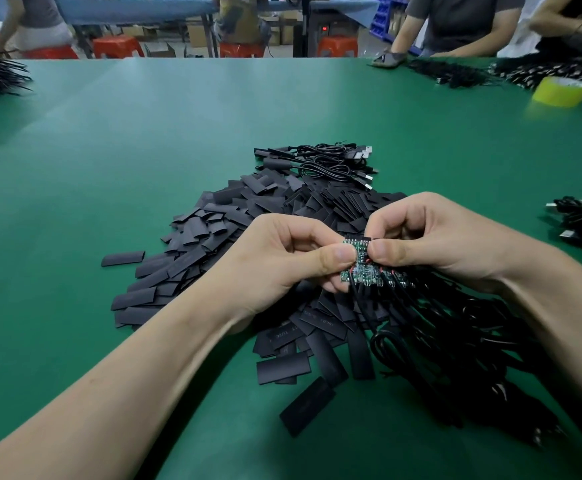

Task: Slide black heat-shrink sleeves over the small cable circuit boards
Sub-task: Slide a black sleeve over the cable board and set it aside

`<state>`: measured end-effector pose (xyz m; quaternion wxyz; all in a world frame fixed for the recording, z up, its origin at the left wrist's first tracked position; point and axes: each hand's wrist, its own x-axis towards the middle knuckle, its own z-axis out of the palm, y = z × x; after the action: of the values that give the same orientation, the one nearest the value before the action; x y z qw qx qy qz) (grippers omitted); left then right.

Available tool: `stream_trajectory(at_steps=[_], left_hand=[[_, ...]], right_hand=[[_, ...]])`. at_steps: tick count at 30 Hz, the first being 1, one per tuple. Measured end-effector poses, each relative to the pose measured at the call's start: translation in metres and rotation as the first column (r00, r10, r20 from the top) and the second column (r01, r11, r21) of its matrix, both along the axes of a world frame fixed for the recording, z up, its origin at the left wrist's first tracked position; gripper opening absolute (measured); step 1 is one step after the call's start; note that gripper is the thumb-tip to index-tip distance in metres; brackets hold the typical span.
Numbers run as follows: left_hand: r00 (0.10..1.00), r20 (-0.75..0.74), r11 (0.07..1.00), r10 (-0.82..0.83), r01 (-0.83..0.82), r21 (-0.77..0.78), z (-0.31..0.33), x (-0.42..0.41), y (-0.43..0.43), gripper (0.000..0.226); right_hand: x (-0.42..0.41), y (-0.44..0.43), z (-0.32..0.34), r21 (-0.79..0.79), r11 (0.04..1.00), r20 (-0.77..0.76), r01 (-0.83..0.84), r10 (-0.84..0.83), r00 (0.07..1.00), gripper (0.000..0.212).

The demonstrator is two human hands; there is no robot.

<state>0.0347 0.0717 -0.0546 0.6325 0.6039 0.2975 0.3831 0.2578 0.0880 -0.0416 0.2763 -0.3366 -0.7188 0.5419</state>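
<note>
Board (361, 269) pinched — left hand (275, 261), right hand (434, 237).

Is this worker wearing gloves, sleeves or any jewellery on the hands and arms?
No gloves: the left hand and right hand are bare, with short plain nails. No ring, watch or wristband shows, and no sleeve comes into view on either arm.

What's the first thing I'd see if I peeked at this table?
Probably the two hands in the middle: the left hand and the right hand pinch small green circuit boards between them, with black cables trailing away below. Behind and under them lies a big pile of flat black sleeves on the green table. A bright yellow tape roll sits far off at the right.
</note>
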Motion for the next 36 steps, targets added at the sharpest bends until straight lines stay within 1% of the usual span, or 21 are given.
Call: stream_trajectory(at_steps=[4,7,8,11,13,15,16,18,19,20,21,22,24,25,27,29,31,33,34,35,36], left_hand=[[1.0,0.015,1.0,-0.008,0.008,-0.002,0.0,0.0,0.0,0.01],[0.998,0.059,1.0,-0.02,0.02,-0.004,0.0,0.003,-0.001,0.01],[0.997,0.073,1.0,-0.016,0.017,0.0,0.0,0.004,-0.001,0.01],[0.996,0.089,1.0,-0.005,0.006,-0.006,-0.001,0.005,0.0,0.008],[0.996,0.084,1.0,0.01,-0.011,0.005,-0.002,0.004,0.0,0.01],[0.995,0.089,0.999,0.033,-0.037,0.035,-0.002,0.003,0.001,0.006],[0.995,0.088,0.997,0.047,-0.052,0.06,-0.002,0.002,0.001,0.005],[0.995,0.053,0.983,0.089,-0.096,0.158,-0.002,0.003,0.001,0.003],[0.993,0.026,0.967,0.116,-0.118,0.224,-0.002,0.004,0.001,0.003],[0.989,0.007,0.948,0.149,-0.145,0.284,-0.003,0.005,0.002,0.004],[0.982,0.006,0.928,0.19,-0.182,0.325,-0.003,0.005,0.002,0.005],[0.971,0.014,0.906,0.239,-0.228,0.356,-0.004,0.005,0.004,0.007],[0.942,0.025,0.866,0.334,-0.317,0.387,-0.006,0.005,0.007,0.009],[0.93,0.029,0.853,0.366,-0.348,0.388,-0.007,0.005,0.007,0.009],[0.924,0.044,0.851,0.38,-0.368,0.375,-0.007,0.004,0.008,0.006],[0.914,0.034,0.842,0.405,-0.387,0.375,-0.008,0.002,0.01,0.004],[0.861,-0.035,0.788,0.508,-0.448,0.422,-0.011,-0.001,0.014,0.009],[0.769,-0.139,0.701,0.624,-0.472,0.535,-0.015,-0.007,0.018,0.01],[0.726,-0.192,0.662,0.661,-0.443,0.604,-0.016,-0.009,0.02,0.011],[0.692,-0.243,0.637,0.68,-0.392,0.664,-0.018,-0.011,0.021,0.012],[0.669,-0.295,0.626,0.682,-0.325,0.708,-0.019,-0.012,0.022,0.014]], right_hand=[[-0.002,0.0,-0.001,-0.013,1.0,-0.031,0.01,-0.01,0.999,0.014],[-0.002,-0.001,0.0,-0.04,0.999,-0.043,-0.002,0.0,0.999,0.038],[-0.001,-0.002,0.002,-0.035,0.999,-0.039,-0.008,0.007,0.999,0.042],[0.012,0.001,0.014,-0.007,1.0,0.011,0.02,-0.02,1.0,0.045],[0.03,0.005,0.022,0.038,0.995,0.123,0.095,-0.099,0.987,0.053],[0.051,0.007,0.029,0.081,0.986,0.323,0.144,-0.162,0.932,0.056],[0.061,0.008,0.031,0.092,0.983,0.445,0.159,-0.183,0.876,0.056],[0.073,0.008,0.037,0.206,0.96,0.649,0.188,-0.279,0.708,0.05],[0.073,0.008,0.04,0.321,0.926,0.678,0.2,-0.372,0.634,0.046],[0.067,0.008,0.042,0.43,0.883,0.661,0.19,-0.451,0.599,0.044],[0.057,0.007,0.045,0.486,0.858,0.626,0.168,-0.476,0.617,0.045],[0.044,0.005,0.048,0.473,0.869,0.599,0.144,-0.437,0.671,0.048],[0.015,-0.002,0.046,0.336,0.94,0.574,0.053,-0.249,0.78,0.046],[0.002,-0.005,0.041,0.29,0.957,0.573,-0.001,-0.173,0.801,0.039],[-0.015,-0.011,0.031,0.283,0.958,0.524,-0.051,-0.11,0.844,0.029],[-0.018,-0.015,0.03,0.235,0.972,0.365,-0.011,-0.078,0.928,0.028],[-0.012,-0.016,0.039,0.105,0.991,0.136,0.081,-0.095,0.986,0.028],[-0.005,-0.015,0.054,-0.015,0.983,-0.045,0.185,-0.186,0.982,0.028],[-0.002,-0.013,0.061,-0.049,0.971,-0.099,0.233,-0.237,0.966,0.03],[0.001,-0.011,0.069,-0.054,0.959,-0.114,0.28,-0.284,0.952,0.032],[0.003,-0.009,0.075,-0.023,0.943,-0.084,0.331,-0.331,0.94,0.035]])
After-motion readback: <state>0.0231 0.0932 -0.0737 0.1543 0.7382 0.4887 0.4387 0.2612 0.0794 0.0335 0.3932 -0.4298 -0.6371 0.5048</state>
